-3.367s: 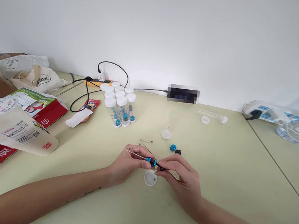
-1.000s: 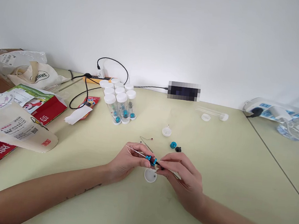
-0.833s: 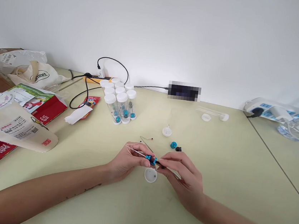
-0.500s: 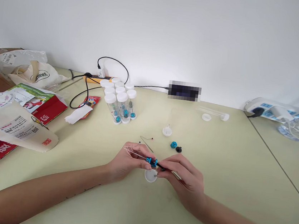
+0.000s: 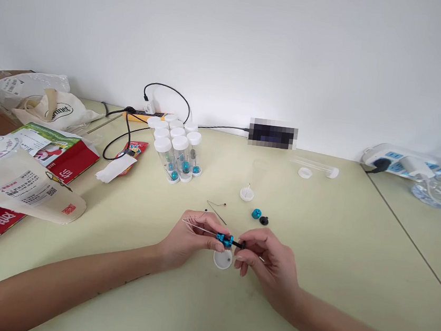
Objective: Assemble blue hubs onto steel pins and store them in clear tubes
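Observation:
My left hand pinches a small blue metal cylinder, and a thin bent wire with a dark bead tip runs back from it over the fingers. Out of the cylinder's right end comes a black threaded stem with a round black knob. Thumb and fingers of my right hand are closed on that knob. Just below the cylinder lies a white cap with a tiny dark piece inside. Beyond the hands are a second bent wire with a red tip, a blue knob and a black knob.
Several clear capped tubes stand at the back. Another white cap holds a pin. A clear tube lies at the right near a power strip. A paper cup and a red box lie left.
My right fingers have shifted and opened out a little, so the black stem and knob show more clearly. My left hand stays almost still with the blue cylinder.

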Action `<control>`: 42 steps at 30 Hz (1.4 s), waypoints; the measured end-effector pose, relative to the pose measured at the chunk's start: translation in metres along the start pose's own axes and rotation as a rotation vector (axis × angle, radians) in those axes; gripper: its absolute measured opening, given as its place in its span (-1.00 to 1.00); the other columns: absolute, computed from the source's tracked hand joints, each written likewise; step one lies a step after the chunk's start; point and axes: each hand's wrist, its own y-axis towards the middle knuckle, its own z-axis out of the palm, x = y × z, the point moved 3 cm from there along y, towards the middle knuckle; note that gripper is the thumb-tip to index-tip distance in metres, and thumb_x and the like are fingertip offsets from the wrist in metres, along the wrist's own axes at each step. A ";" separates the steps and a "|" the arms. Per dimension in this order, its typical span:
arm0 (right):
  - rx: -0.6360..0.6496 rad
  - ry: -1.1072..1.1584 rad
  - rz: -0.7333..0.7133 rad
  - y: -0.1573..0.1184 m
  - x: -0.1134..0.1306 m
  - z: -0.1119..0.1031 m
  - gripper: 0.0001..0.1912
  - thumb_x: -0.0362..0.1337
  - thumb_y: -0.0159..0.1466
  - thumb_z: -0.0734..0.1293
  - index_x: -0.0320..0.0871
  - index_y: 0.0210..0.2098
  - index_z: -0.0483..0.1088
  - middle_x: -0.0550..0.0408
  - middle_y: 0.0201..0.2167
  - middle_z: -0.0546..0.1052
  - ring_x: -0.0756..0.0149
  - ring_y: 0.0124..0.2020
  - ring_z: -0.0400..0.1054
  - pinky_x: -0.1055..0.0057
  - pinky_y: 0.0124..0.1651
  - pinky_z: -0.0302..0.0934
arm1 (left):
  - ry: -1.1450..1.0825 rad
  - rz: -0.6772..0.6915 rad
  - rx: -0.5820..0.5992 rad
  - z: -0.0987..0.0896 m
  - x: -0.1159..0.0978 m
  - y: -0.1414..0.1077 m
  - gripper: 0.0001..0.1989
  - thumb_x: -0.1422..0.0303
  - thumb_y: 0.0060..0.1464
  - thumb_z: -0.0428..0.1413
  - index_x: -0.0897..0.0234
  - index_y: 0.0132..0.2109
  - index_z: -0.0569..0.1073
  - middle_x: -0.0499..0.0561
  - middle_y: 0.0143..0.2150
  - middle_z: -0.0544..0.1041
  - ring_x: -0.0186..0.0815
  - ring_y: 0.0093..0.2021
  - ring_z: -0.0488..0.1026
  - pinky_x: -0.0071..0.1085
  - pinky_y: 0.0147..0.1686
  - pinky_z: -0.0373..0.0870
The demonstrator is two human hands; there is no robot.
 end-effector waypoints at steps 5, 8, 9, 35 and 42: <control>0.001 0.022 0.041 0.001 -0.002 0.000 -0.89 -0.24 0.26 0.29 -0.14 -0.32 0.30 0.19 -0.60 0.44 0.47 -0.60 0.32 0.55 -0.60 0.29 | 0.019 0.038 0.010 -0.001 0.000 0.000 -0.79 0.54 -0.25 0.32 0.27 -0.36 0.58 -0.02 -0.38 0.50 -0.33 -0.34 0.48 -0.43 -0.34 0.43; 0.033 -0.015 0.068 0.000 -0.005 0.001 -0.87 -0.23 0.29 0.25 -0.16 -0.36 0.32 0.22 -0.64 0.39 0.51 -0.66 0.25 0.57 -0.63 0.23 | 0.041 0.043 0.012 -0.002 0.001 0.000 -0.79 0.52 -0.24 0.32 0.27 -0.34 0.59 0.00 -0.36 0.49 -0.31 -0.33 0.48 -0.40 -0.32 0.45; 0.044 -0.026 0.070 0.000 -0.005 0.001 -0.85 -0.24 0.30 0.24 -0.16 -0.37 0.33 0.22 -0.65 0.38 0.53 -0.68 0.24 0.58 -0.63 0.22 | 0.047 0.043 0.017 -0.002 0.001 0.001 -0.78 0.51 -0.24 0.32 0.27 -0.33 0.59 0.01 -0.35 0.49 -0.31 -0.33 0.48 -0.39 -0.32 0.45; 0.003 -0.138 -0.233 0.006 0.009 0.002 -0.79 -0.44 0.29 0.21 -0.06 -0.17 0.39 0.05 -0.25 0.39 0.42 -0.37 0.36 0.42 -0.39 0.37 | -0.227 -0.090 -0.056 -0.009 0.004 0.009 -0.87 0.46 -0.08 0.25 0.33 -0.29 0.53 0.01 -0.30 0.57 -0.41 -0.31 0.49 -0.44 -0.15 0.39; 0.046 -0.215 -0.288 0.006 0.008 0.000 -0.55 -0.51 0.32 0.09 0.07 0.03 0.37 0.05 -0.21 0.31 0.47 -0.38 0.33 0.45 -0.38 0.36 | -0.258 -0.071 -0.071 -0.010 0.003 0.010 -0.89 0.47 -0.06 0.24 0.32 -0.29 0.53 -0.02 -0.32 0.57 -0.43 -0.31 0.48 -0.47 -0.14 0.39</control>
